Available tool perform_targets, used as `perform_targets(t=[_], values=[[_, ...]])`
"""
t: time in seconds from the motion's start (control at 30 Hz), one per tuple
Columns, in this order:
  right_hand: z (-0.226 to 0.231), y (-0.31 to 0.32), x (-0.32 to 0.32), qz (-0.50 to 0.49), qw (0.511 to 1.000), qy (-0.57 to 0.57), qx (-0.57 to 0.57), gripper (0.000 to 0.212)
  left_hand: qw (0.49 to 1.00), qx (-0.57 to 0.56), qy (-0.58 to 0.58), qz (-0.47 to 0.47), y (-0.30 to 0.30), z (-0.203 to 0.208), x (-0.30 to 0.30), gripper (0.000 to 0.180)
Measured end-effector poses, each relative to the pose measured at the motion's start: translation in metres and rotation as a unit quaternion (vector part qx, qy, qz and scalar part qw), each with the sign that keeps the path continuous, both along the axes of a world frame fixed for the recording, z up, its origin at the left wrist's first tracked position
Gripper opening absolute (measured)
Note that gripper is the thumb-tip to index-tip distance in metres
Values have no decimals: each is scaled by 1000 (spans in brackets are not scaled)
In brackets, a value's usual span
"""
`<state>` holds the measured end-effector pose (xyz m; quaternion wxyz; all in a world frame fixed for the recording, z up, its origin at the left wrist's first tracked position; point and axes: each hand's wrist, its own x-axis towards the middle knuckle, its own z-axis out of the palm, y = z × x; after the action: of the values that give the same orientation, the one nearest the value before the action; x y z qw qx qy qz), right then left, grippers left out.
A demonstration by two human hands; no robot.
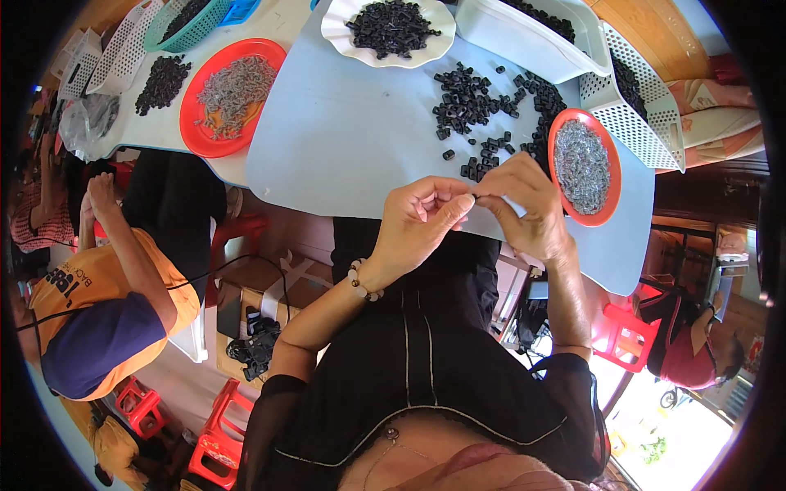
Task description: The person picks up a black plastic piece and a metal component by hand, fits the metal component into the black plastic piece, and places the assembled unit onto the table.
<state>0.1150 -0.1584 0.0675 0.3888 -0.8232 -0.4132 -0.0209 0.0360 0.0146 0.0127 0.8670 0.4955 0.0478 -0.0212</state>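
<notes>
My left hand (422, 222), a beaded bracelet at its wrist, is raised just off the table's near edge with thumb and forefinger pinched. My right hand (526, 211) meets it there, fingertips closed on the same spot. Between them shows a tiny black piece (476, 196), mostly covered by the fingers. Beyond the hands, small black plastic parts (465, 100) lie scattered on the pale blue table (327, 135). Beside my right hand is a red plate (615, 184) heaped with small clear pieces (582, 166).
At the back stand a white scalloped plate (332, 31) of black parts, a white bin (524, 51) and a white perforated basket (634, 123). Another red plate (196, 135) holds grey pieces on the left table. A person in an orange top (90, 295) sits at left.
</notes>
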Motion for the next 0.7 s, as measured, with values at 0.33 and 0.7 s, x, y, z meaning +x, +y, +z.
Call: perform_targets(t=[0.33,0.7], values=[[-1,-50,16,-186,980,-27,-71,18,1000,21,-1,-12,-2,-9,-8,17],[-36,-133,60,-347,913,-50,-208,18,998,61,4,-31,-7,-9,-10,17]])
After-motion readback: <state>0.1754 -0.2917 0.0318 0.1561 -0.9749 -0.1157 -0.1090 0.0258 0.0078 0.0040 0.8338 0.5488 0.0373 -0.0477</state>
